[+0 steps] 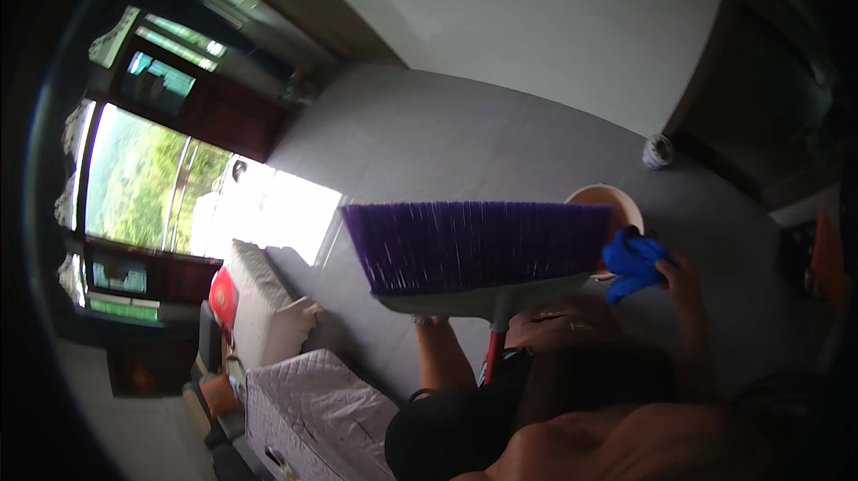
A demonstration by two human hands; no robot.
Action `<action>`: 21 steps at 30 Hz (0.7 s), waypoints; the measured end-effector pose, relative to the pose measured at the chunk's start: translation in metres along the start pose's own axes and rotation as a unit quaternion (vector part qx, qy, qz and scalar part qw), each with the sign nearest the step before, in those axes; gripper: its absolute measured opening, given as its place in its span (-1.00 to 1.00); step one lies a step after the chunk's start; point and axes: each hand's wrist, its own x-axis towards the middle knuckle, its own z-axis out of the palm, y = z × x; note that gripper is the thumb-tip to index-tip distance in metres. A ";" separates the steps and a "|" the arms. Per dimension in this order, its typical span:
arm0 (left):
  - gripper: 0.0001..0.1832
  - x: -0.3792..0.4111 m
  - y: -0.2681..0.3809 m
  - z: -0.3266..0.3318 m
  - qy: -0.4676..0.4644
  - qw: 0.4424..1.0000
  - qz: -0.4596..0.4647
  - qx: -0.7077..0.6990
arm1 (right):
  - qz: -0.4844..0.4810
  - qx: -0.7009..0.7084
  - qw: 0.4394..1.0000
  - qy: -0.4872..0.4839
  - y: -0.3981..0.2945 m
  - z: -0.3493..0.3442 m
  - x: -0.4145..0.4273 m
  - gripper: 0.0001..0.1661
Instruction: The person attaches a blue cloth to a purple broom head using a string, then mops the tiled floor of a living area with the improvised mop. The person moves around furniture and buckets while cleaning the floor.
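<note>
A broom head with purple bristles (pixel 476 246) stands bristles up in front of me, its grey base below and its red handle (pixel 495 355) running down towards my lap. My left forearm comes up behind the broom head, with a band or watch at the wrist (pixel 423 321); the broom head hides that hand, so its hold cannot be seen. To the right of the bristles, my right hand (pixel 676 272) grips a crumpled blue cloth or glove (pixel 633 265). Partly behind the broom and the blue item is a round bucket or basin (pixel 632 203) with a pale rim.
A small white patterned container (pixel 657 151) stands on the grey floor (pixel 415 132) by a wall corner. At lower left are a quilted cover (pixel 315 400), a pale cushioned seat (pixel 258 306) and a red round object (pixel 223 298). Bright light enters through an open doorway at left.
</note>
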 end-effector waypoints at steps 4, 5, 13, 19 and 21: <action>-0.75 -0.013 0.019 -0.032 -0.020 0.998 0.028 -0.046 | -0.045 0.046 0.998 0.007 0.029 0.015 0.008 -0.71; -0.75 -0.021 0.025 -0.043 -0.022 0.998 0.037 -0.048 | -0.028 0.102 0.994 0.024 0.013 0.029 0.001 -0.69; -0.72 0.000 0.058 -0.132 -0.246 0.935 0.237 0.095 | -0.038 0.386 0.919 0.072 -0.072 0.137 -0.014 -0.59; -0.60 0.033 0.095 -0.143 -0.098 0.980 -0.013 -0.170 | -0.137 0.427 0.893 -0.032 -0.159 0.180 0.011 -0.67; -0.57 0.044 0.098 -0.155 -0.053 0.981 0.005 -0.187 | -0.187 0.379 0.903 -0.074 -0.184 0.194 0.018 -0.67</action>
